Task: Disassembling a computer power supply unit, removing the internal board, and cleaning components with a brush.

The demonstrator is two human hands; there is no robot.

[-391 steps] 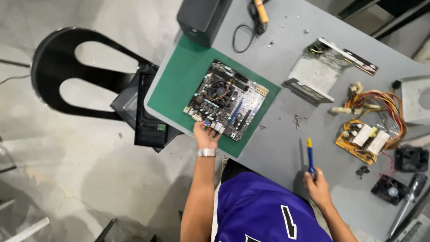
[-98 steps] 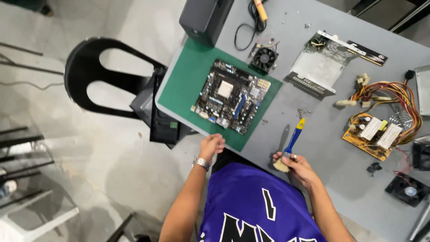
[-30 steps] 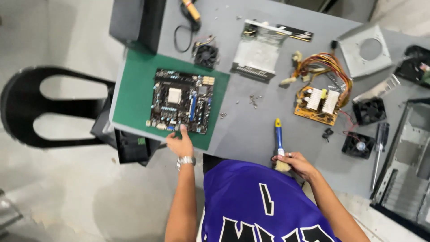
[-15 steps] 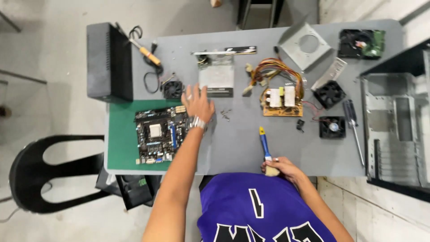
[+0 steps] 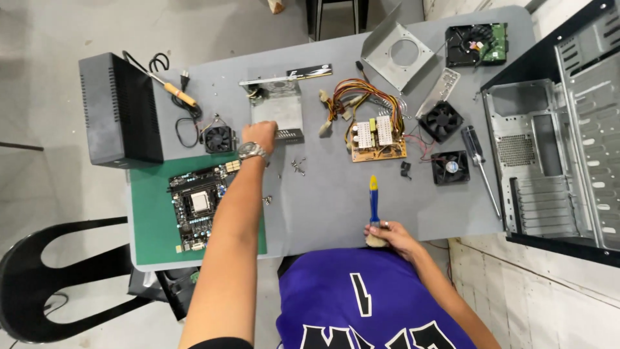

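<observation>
The open computer case (image 5: 555, 142) lies at the table's right edge, clear of the work. The motherboard (image 5: 197, 207) rests on a green mat (image 5: 152, 220). The left hand (image 5: 258, 136) grasps the metal-cased card (image 5: 278, 110); the right hand (image 5: 387, 236) grips a brush (image 5: 374, 207), parked near the body.

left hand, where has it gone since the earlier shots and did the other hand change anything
The left hand left the near edge of the motherboard and reached across the table to the grey metal card, which it now touches. The right hand keeps its hold on the blue and yellow brush. Motherboard and green mat stayed put.
</observation>
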